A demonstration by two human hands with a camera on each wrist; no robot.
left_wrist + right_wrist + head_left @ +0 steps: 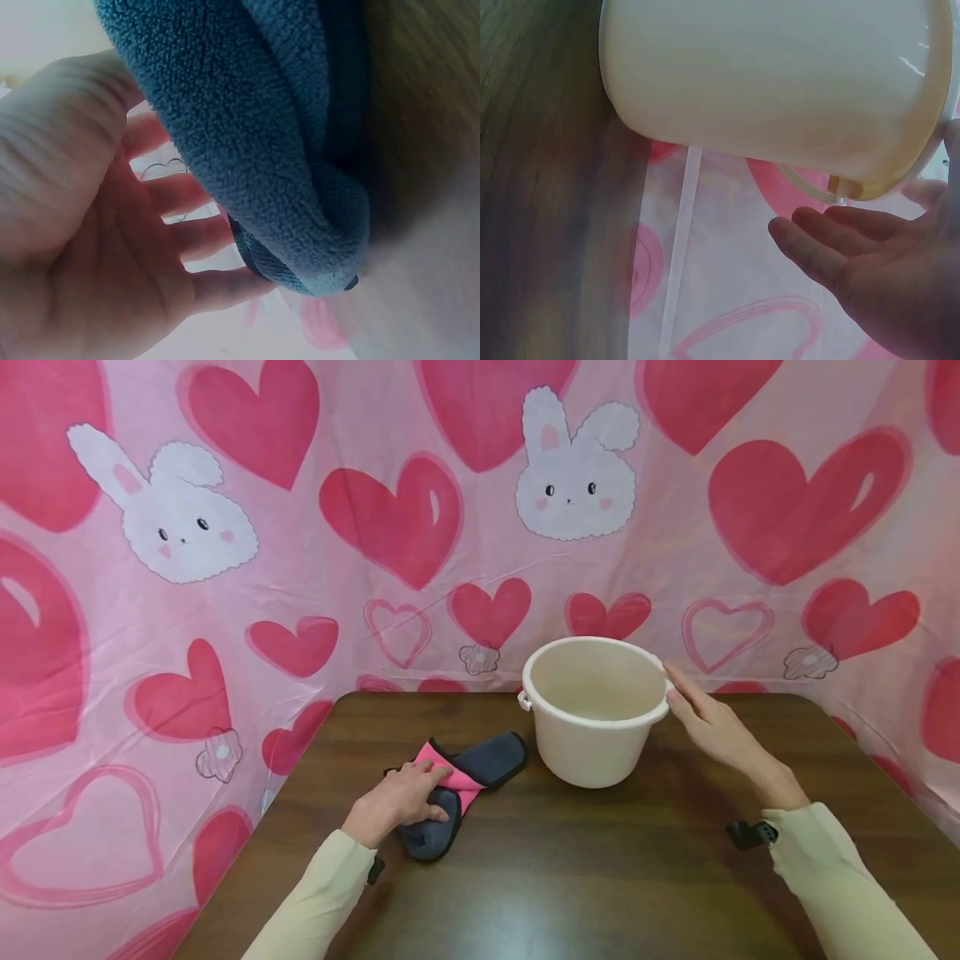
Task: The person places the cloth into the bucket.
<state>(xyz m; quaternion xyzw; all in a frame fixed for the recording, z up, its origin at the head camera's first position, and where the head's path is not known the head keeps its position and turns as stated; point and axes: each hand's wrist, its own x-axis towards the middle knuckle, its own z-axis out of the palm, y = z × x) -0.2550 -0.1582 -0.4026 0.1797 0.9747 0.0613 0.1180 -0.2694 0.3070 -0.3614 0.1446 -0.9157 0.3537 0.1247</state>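
Observation:
My left hand [397, 797] lies over soft slippers [491, 760] with pink straps and dark blue soles. Its fingers rest on the pink part, and the thumb reaches over the nearer dark sole. Close up in the left wrist view, the blue terry sole [225, 135] with dark edging covers the fingertips of the left hand [112, 232]. A cream bucket [588, 747] stands upright to the right of the slippers. At its right rim is my right hand [720, 731], fingers extended, thumb and index finger at the rim. The right wrist view shows the other fingers of this hand [885, 262] apart from the bucket wall.
Both things sit on a dark brown wooden table [570, 877], the bucket near its back edge. Behind the table hangs a pink cloth [375, 443] printed with red hearts and white rabbits. A white handle pivot [524, 700] sticks out from the bucket's left side.

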